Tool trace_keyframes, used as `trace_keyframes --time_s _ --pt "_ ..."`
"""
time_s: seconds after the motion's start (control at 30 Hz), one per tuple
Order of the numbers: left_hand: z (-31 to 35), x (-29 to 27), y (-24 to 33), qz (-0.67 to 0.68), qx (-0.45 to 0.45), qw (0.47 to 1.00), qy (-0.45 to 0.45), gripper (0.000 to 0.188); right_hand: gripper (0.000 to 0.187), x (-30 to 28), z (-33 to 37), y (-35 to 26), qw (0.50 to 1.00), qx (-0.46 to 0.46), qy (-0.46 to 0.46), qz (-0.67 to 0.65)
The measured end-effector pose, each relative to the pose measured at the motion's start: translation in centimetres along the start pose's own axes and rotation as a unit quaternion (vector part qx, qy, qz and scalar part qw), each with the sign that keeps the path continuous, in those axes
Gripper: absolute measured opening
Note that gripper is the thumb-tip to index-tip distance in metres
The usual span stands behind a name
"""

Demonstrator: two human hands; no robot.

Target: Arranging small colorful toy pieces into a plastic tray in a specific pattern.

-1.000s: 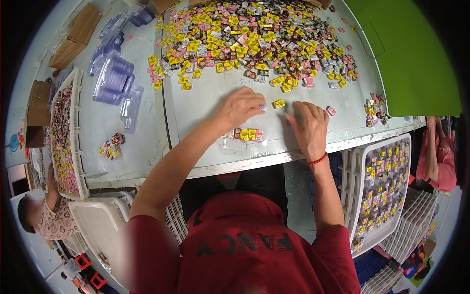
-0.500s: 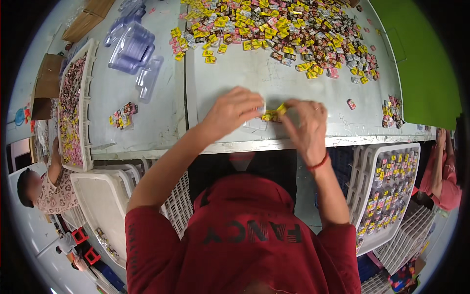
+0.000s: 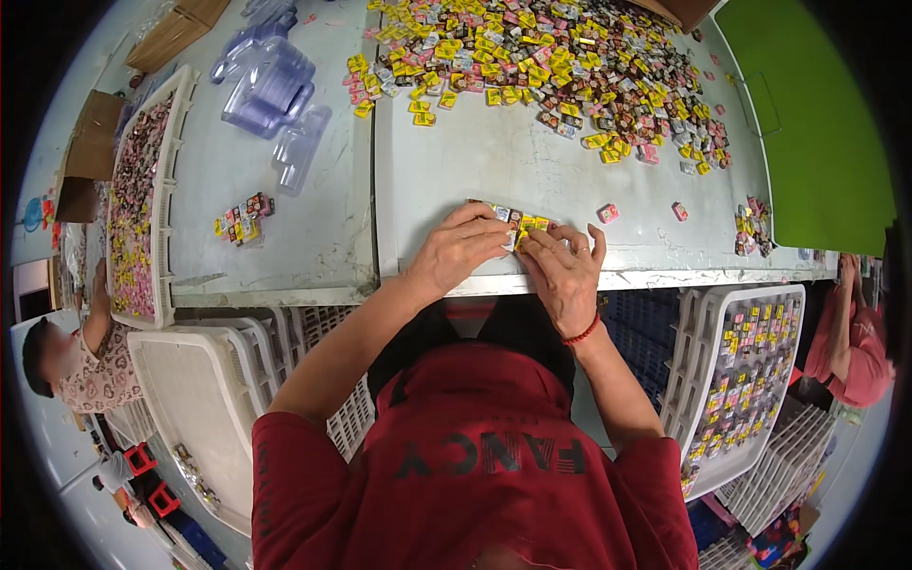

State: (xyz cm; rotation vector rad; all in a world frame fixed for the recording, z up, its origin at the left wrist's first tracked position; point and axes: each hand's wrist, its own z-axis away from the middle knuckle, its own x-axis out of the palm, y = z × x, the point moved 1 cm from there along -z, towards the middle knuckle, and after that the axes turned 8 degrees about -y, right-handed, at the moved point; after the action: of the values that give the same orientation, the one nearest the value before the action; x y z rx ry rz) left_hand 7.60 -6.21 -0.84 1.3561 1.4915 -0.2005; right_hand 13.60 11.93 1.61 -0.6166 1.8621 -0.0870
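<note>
Near the table's front edge, my left hand (image 3: pixel 460 249) and my right hand (image 3: pixel 562 271) are close together over a small group of candy-sized boxes (image 3: pixel 535 224), yellow, dark and white. The left fingers are bent over the left end of the group. My right thumb and fingers press on its yellow boxes, while one finger sticks out to the side. The fingers hide much of the group, and whether a clear tray lies under it cannot be made out. A loose pink box (image 3: pixel 608 214) lies right of my right hand, and another pink box (image 3: pixel 680 211) farther right.
A large heap of mixed small boxes (image 3: pixel 570 71) covers the far table. Clear plastic trays (image 3: pixel 271 95) lie at left, near a filled pack (image 3: pixel 244 219). Crates of small goods stand at left (image 3: pixel 171 190) and lower right (image 3: pixel 695 418). Other people work at both sides.
My hands have come closer together and rest lower over the boxes, the right one shifted left. The nearer loose pink box now shows where my right hand was.
</note>
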Motion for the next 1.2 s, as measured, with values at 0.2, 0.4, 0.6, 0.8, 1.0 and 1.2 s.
trace_keyframes --time_s 0.2,0.4,0.6,0.8,1.0,1.2 --pt "-0.1 -0.2 0.2 -0.012 0.018 1.000 0.016 0.025 0.028 0.5 0.9 -0.6 1.000 0.006 -0.007 0.006" --pt "0.9 -0.3 1.0 -0.010 -0.026 1.000 0.004 0.027 0.030 0.3 0.8 -1.1 0.999 0.018 -0.011 0.027" --pt "0.6 -0.8 1.2 -0.022 -0.040 0.998 0.048 0.024 0.030 0.8 0.8 -0.7 1.000 0.022 -0.002 0.012" --pt "0.9 -0.2 0.9 0.031 -0.094 0.993 0.071 0.015 0.031 1.0 0.9 -0.9 0.999 0.034 0.009 -0.009" --pt "0.9 -0.3 1.3 -0.035 -0.055 0.995 0.077 0.018 0.029 0.5 0.8 -1.9 0.998 0.046 -0.016 0.038" --pt "0.6 -0.7 2.2 -0.026 -0.077 0.994 0.077 0.021 0.029 0.5 1.0 -1.7 0.998 0.049 -0.025 0.021"
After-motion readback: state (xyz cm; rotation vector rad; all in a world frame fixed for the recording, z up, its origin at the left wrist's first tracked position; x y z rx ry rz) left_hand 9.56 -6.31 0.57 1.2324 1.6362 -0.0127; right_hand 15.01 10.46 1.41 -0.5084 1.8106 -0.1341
